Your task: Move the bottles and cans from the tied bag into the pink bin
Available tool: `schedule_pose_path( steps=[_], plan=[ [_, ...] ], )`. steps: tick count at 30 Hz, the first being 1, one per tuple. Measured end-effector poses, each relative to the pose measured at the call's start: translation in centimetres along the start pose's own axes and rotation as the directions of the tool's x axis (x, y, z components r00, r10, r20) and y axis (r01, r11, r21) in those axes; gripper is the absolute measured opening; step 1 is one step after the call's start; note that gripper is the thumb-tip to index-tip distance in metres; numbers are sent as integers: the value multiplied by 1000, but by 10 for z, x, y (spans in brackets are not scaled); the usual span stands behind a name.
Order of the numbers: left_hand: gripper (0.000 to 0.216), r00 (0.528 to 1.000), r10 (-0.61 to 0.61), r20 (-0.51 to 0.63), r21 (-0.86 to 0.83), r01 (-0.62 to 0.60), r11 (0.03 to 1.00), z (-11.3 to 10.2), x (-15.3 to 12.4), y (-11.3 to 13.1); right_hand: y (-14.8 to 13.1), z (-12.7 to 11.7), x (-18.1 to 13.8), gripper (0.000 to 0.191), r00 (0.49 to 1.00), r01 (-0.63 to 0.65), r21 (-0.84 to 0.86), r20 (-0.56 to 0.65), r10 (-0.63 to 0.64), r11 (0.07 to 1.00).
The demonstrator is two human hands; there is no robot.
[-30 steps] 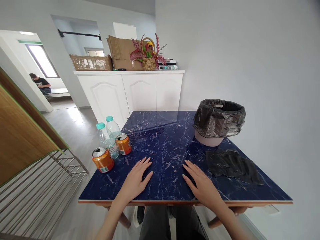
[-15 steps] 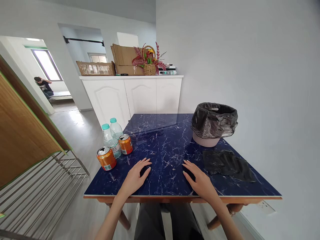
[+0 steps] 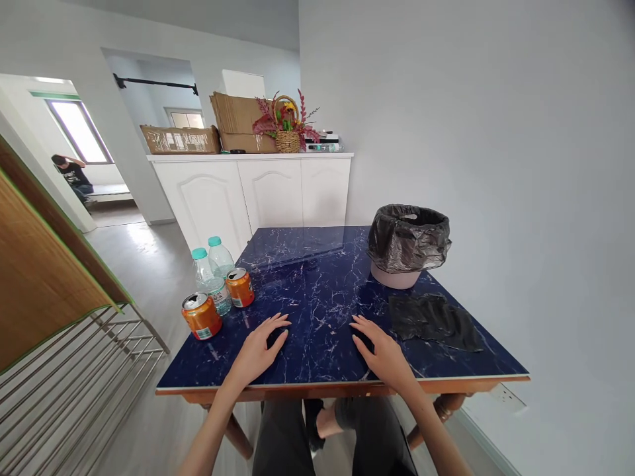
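Observation:
My left hand (image 3: 260,347) lies flat on the blue marbled table (image 3: 317,317), fingers stretched out, holding nothing. Opposite it, my right hand (image 3: 380,350) rests the same way, also holding nothing. Left of my left hand stand two orange drink cans, a nearer can (image 3: 201,317) and a farther can (image 3: 240,288), both with opened tops. Beside them are two clear plastic bottles with teal caps, a labelled bottle (image 3: 211,281) and another bottle (image 3: 221,258) behind it. A flattened black plastic bag (image 3: 436,322) lies to the right of my right hand.
A pale bin (image 3: 397,277) lined with a black bag (image 3: 409,241) stands on the table's far right. Behind is a white cabinet (image 3: 208,198) bearing cardboard boxes and a flower basket (image 3: 288,140). A metal rack (image 3: 99,370) is at left; a person (image 3: 73,173) sits in the far room.
The whole view has shifted slightly, so things appear farther left. Below the table a foot and lower leg now show. Both hands keep their places on the table.

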State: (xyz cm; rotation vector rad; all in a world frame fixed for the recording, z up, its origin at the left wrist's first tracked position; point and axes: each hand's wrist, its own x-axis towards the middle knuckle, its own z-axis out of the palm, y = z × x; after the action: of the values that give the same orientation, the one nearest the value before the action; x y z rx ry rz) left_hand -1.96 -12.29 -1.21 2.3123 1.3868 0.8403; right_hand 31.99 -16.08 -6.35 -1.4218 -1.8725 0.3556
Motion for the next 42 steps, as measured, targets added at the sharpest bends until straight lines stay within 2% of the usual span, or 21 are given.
schedule_pose_path(
  steps=[13,22,25,28,30,32,34,36,38,42],
  plan=[
    [43,997,-74,-10,-48,73,996,-8,6,11,-4,-5,1,42,1000,-19,31,7,18,999],
    [46,990,-138,-34,-91,134,987,-7,4,9,-4,-3,0,39,999,49,4,-9,-49,999],
    [46,987,-154,-39,-99,150,984,-8,3,9,0,-12,5,41,991,93,38,90,-96,995],
    [46,985,-168,-30,-115,163,980,-7,1,8,2,-38,25,47,972,174,87,146,-185,981],
    [46,986,-162,-30,-121,157,980,-7,0,7,2,-62,46,47,977,212,22,16,-212,977],
    [45,987,-154,-34,-125,149,981,-6,-2,6,4,-90,71,46,950,249,-125,-164,-267,960],
    [44,988,-149,-33,-129,143,981,-5,-3,4,8,-118,98,45,884,219,-294,-344,-316,930],
    [45,988,-151,-33,-133,145,980,-5,-3,3,16,-142,122,49,802,106,-421,-499,-327,901],
    [45,988,-150,-37,-135,144,980,-5,-3,2,28,-161,143,55,781,12,-501,-536,-321,865],
    [44,989,-142,-38,-139,136,981,-5,-3,1,53,-182,166,68,843,-115,-525,-500,-196,843]
  ],
)
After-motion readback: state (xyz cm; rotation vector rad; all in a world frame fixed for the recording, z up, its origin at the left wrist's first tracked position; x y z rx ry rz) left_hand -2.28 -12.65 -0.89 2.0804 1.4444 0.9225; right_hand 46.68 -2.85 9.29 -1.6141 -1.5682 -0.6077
